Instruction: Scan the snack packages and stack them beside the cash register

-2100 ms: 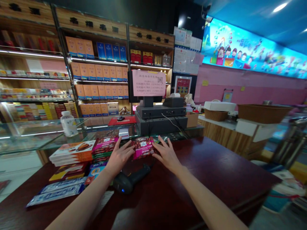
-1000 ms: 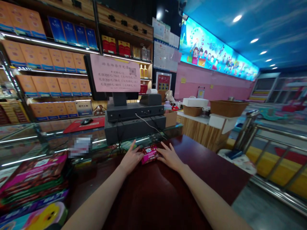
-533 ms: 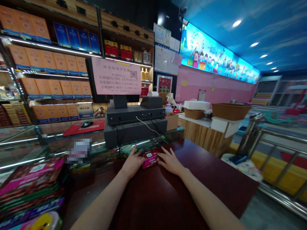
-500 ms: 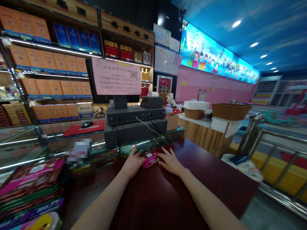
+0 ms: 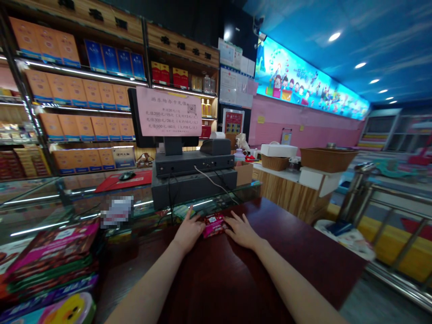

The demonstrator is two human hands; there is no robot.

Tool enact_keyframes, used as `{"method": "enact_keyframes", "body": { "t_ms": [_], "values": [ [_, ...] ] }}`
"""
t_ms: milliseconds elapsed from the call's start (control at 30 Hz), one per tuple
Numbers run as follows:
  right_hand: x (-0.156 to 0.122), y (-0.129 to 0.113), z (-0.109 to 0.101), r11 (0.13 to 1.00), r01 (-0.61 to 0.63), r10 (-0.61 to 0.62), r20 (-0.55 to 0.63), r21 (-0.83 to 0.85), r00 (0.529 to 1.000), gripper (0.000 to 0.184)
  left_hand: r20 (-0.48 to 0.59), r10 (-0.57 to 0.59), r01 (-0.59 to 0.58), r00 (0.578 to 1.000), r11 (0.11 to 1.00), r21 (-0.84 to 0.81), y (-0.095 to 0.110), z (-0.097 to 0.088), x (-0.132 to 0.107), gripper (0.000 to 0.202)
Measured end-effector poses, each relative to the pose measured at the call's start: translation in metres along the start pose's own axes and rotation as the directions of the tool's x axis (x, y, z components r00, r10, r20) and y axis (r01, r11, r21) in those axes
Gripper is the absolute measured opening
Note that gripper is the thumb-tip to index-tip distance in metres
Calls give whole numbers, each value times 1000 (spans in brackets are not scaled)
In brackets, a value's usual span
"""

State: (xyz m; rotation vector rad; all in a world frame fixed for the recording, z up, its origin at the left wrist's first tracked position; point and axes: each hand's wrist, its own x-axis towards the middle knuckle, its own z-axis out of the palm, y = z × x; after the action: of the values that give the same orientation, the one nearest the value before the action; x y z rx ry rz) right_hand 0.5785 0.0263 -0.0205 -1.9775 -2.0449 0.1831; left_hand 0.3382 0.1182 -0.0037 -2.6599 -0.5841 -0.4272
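Note:
A small magenta and brown snack packet lies flat near the far edge of the dark wooden tabletop. My left hand holds its left side, thumb at the packet's edge and index finger stretched forward. On the opposite side my right hand pinches the right edge between thumb and fingertips, its other fingers spread. To the left rises a stack of larger snack bags in similar magenta and brown, with green and purple ones beneath. A yellow duck-print package sits at the lower left.
Behind the packet stand a cash register and a monitor backed by a pink price sign. A glass counter runs along the left. Wicker baskets rest on a side counter; a metal railing is at the right.
The view has shifted slightly, so everything sits a little further right and lower. Both hands stay at the packet's sides, and the packet remains in the same place on the table.

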Motion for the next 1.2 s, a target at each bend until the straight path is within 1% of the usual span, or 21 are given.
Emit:
{"method": "enact_keyframes", "body": {
  "t_ms": [133,233,367,500,667,767,900,1067,1200],
  "values": [
    [-5,-6,-5,998,-41,42,26,-39,999,60,44,-61,61,997,998,18,4,-10,-3,26],
    [-12,-14,-10,997,-36,38,25,-66,999,61,69,-134,130,989,990,60,6,-20,-9,30],
    [-19,-29,-15,997,-5,5,4,-82,1000,60,82,-182,173,980,979,105,5,-34,-23,32],
    [-20,-49,-14,995,63,-66,-27,-74,997,59,96,-216,204,972,972,121,-2,-47,-43,30],
    [-14,-84,-6,984,164,-168,-51,-69,984,57,51,-257,248,965,959,139,-14,-65,-74,27],
    [-10,-109,-2,972,227,-229,-42,-61,972,58,-2,-282,279,960,949,145,-23,-78,-95,26],
    [-5,-143,3,951,309,-310,-40,-28,950,60,-79,-301,309,950,944,113,-38,-96,-124,26],
    [1,-185,8,925,379,-377,-47,29,925,60,-118,-370,380,922,921,81,-56,-115,-162,27],
    [5,-216,11,913,402,-400,-36,75,916,59,-134,-423,434,896,899,63,-67,-126,-189,24]
  ]
}}
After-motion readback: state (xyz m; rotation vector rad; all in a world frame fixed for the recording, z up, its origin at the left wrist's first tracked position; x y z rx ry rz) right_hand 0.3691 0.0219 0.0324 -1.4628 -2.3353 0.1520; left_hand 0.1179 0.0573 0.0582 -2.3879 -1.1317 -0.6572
